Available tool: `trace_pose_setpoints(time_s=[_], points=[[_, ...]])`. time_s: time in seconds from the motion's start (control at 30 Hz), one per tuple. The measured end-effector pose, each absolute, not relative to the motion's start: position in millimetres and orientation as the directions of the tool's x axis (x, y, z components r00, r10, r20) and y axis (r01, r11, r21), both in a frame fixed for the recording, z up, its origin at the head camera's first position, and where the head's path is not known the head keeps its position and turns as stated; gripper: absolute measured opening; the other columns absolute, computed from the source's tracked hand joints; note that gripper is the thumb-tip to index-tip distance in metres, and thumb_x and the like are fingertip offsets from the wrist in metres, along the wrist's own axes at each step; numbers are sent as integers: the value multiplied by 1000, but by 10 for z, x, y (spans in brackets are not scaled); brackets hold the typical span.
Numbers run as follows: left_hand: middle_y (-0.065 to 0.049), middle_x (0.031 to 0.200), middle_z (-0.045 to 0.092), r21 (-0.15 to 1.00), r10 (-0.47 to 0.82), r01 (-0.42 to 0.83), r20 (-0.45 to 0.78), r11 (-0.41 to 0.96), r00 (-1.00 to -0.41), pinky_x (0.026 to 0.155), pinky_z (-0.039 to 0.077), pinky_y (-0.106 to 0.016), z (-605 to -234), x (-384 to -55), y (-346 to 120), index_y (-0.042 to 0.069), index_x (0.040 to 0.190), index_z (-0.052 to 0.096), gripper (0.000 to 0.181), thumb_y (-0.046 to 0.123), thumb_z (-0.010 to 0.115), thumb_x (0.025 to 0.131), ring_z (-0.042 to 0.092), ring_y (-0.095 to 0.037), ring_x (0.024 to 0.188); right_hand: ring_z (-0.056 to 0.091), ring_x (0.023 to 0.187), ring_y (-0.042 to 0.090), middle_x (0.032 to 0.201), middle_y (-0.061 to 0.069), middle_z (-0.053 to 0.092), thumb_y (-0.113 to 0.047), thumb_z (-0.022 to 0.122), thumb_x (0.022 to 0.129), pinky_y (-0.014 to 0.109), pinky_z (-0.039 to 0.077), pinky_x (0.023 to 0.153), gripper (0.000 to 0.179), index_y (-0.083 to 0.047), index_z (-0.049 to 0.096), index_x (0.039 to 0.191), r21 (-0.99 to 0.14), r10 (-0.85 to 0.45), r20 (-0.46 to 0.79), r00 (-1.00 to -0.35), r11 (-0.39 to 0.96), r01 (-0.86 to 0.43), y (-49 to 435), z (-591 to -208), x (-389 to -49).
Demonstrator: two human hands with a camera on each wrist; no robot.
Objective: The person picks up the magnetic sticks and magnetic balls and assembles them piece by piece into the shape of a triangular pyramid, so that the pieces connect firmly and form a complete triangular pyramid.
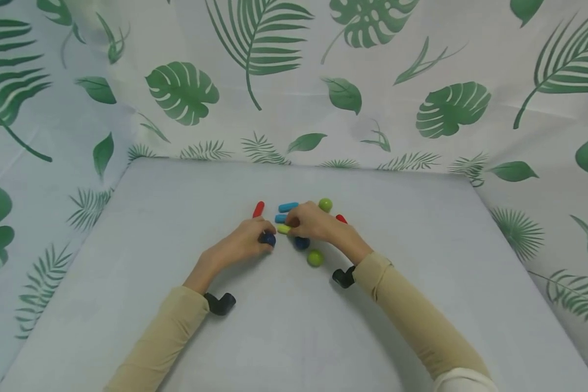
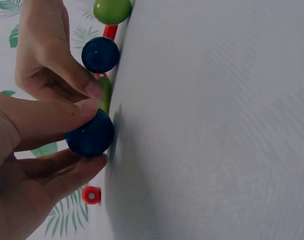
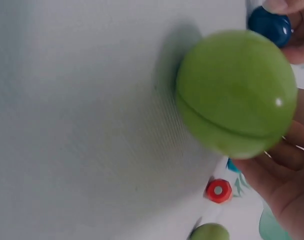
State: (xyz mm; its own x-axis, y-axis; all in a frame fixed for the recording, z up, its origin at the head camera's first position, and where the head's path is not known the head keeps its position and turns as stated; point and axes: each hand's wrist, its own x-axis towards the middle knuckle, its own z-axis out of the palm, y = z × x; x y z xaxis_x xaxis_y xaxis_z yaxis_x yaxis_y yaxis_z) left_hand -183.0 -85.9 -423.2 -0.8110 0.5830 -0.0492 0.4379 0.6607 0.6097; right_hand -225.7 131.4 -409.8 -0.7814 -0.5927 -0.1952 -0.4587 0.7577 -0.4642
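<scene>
My left hand (image 1: 245, 239) grips a dark blue ball (image 2: 92, 134) between thumb and fingers, close over the table. Just right of it, my right hand (image 1: 316, 222) has its fingers curled down at a yellow-green stick (image 1: 283, 230), the thumb tip on it in the left wrist view. A light blue stick (image 1: 280, 218) lies right beside those fingertips, partly covered by them. Another light blue stick (image 1: 288, 207) lies behind. Under the right hand sits a second dark blue ball (image 1: 301, 244). A green ball (image 3: 237, 95) near the right wrist hides part of this hand in the right wrist view.
One red stick (image 1: 258, 209) lies behind the left hand, another red stick (image 1: 341, 219) behind the right forearm. A second green ball (image 1: 325, 204) sits farther back. The pale table (image 1: 294, 326) meets a leaf-patterned cloth (image 1: 284, 125) at the back and sides.
</scene>
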Motion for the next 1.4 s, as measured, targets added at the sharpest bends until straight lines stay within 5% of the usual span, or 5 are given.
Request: trace_pose_setpoints(time_s=[0.2,1.0,1.4], points=[[-16,115,68,609,562,432,-28,665,-827,99,54,-43,-4237,-1836,-859,-5,121,68,34,8,77,91,65,-30,111,62,80,13,99,5,77,-12,76,93,28,57,79,20,-4,78,111,-416,-604,-195,-773,764,-492,1271,-4100,-2245],[-16,110,69,604,528,401,-38,689,-849,96,55,-40,-4225,-1861,-826,-7,118,72,33,8,80,89,66,-29,107,64,84,14,99,4,76,-8,74,94,29,59,85,19,-4,78,112,-472,-672,-193,-715,703,-533,1267,-4000,-2106],[-16,113,69,600,544,426,-19,677,-839,101,54,-43,-4233,-1868,-856,-6,118,73,32,8,79,90,66,-30,111,64,91,17,111,8,75,-20,78,93,30,58,88,37,-2,71,124,-469,-633,-216,-744,735,-490,1471,-3999,-1991]])
